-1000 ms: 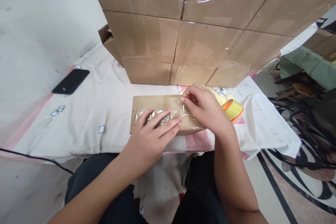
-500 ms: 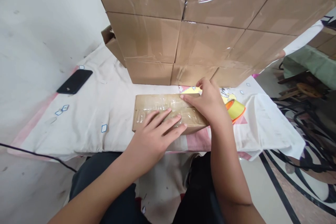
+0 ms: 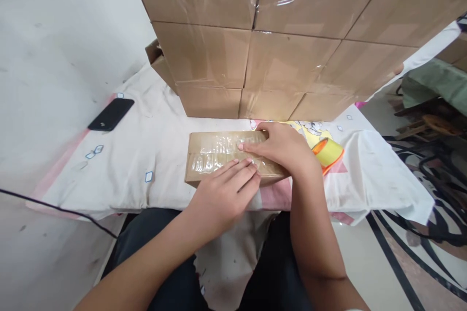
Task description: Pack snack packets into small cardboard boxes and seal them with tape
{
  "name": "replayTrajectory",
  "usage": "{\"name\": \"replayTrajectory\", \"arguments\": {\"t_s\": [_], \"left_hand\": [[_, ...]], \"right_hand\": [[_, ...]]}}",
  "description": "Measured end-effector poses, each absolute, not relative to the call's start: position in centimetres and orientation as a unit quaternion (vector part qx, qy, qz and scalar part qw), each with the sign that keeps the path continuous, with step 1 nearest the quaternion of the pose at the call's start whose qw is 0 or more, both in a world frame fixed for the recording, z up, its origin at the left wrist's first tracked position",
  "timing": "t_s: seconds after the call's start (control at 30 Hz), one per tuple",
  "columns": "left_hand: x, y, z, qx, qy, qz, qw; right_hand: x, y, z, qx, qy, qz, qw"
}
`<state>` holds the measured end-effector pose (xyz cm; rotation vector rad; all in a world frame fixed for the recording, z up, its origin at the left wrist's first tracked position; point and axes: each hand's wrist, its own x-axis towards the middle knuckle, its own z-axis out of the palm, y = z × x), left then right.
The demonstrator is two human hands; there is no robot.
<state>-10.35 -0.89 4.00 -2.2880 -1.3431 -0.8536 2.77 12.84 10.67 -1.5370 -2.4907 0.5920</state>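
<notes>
A small cardboard box [image 3: 211, 148] with shiny clear tape along its top lies on the cloth-covered table before me. My left hand [image 3: 228, 189] rests on its near side, fingers stretched out together and lying on the tape. Across the box's right part reaches my right hand [image 3: 282, 146], thumb on the taped top and fingers bent over the far edge; their tips are hidden. Just right of that wrist is a yellow and orange ring [image 3: 328, 152], which looks like a tape roll.
Taped cardboard boxes [image 3: 211, 53] form a tall stack behind the small box. A black phone [image 3: 111, 114] lies at the left, near small blue-edged stickers [image 3: 149, 176] on the cloth [image 3: 164, 131]. A black cable [image 3: 58, 212] crosses the lower left. Another person's white sleeve [image 3: 430, 51] shows behind the stack.
My right hand has slid left along the box, its thumb farther over the tape. My left hand's spread fingers have drawn together and moved slightly nearer me. The box stays in place.
</notes>
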Motion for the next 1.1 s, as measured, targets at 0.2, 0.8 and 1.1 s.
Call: {"name": "replayTrajectory", "arguments": {"t_s": [0.2,0.8,1.1], "left_hand": [[-10.5,-1.1,4.6,-0.811,-0.476,-0.308,0.141],[-10.3,-1.1,3.7,-0.817,-0.434,-0.353,0.140],[-10.0,-1.4,3.5,-0.815,-0.456,-0.333,0.133]], "right_hand": [[2.3,12.6,10.4,-0.514,-0.837,0.177,0.060],[24.2,29.6,-3.4,-0.721,-0.577,0.204,0.326],[23.6,31.6,-3.9,-0.701,-0.652,0.121,0.264]]}}
